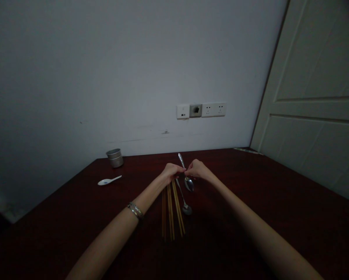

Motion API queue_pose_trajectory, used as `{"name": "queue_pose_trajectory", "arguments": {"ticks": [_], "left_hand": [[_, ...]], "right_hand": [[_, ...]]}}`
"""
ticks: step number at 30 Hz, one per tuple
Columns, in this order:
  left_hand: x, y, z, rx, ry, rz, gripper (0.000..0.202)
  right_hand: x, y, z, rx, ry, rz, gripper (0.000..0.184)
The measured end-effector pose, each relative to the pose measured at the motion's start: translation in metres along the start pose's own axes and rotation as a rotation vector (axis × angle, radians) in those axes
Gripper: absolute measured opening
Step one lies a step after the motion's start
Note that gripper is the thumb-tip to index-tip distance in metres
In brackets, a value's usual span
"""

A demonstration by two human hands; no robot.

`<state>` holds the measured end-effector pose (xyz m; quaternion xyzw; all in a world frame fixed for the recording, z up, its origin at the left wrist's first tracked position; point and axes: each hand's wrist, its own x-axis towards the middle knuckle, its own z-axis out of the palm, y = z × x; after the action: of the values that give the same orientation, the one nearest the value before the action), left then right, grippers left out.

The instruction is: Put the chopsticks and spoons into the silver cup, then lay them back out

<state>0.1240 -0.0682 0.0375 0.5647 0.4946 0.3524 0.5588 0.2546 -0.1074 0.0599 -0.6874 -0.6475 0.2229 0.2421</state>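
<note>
My left hand [172, 172] is closed around the far ends of several wooden chopsticks [171, 214] that fan toward me over the dark red table [250, 202]. A metal spoon [184, 200] hangs from the same grip, bowl near me. My right hand [198, 169] meets the left and pinches the handle of a second metal spoon [188, 182], whose handle tip sticks up past the fingers and whose bowl points down. A silver bracelet [135, 210] circles my left wrist.
A small metal cup [115, 158] stands at the table's back left by the wall. A white ceramic spoon [109, 181] lies in front of it. Wall sockets [201, 110] sit above the table. A pale door [317, 97] is at the right.
</note>
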Motion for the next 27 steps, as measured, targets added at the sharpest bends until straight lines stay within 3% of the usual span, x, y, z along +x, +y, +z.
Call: {"name": "queue_pose_trajectory", "arguments": {"ticks": [11,18,22,27], "left_hand": [[0.004,-0.003,-0.001,-0.036,0.0,-0.038,0.013],[0.005,-0.007,-0.006,0.072,-0.082,0.074,0.025],[0.008,-0.008,-0.023,0.091,0.027,0.149,0.032],[0.012,-0.01,-0.057,-0.089,0.171,0.096,0.035]], "right_hand": [[0.0,0.0,0.001,-0.031,0.016,-0.026,0.012],[-0.001,-0.001,-0.001,-0.019,-0.028,0.027,0.011],[0.0,0.0,0.003,0.004,-0.1,0.086,0.01],[-0.006,-0.001,0.01,0.02,-0.206,0.117,0.015]]}}
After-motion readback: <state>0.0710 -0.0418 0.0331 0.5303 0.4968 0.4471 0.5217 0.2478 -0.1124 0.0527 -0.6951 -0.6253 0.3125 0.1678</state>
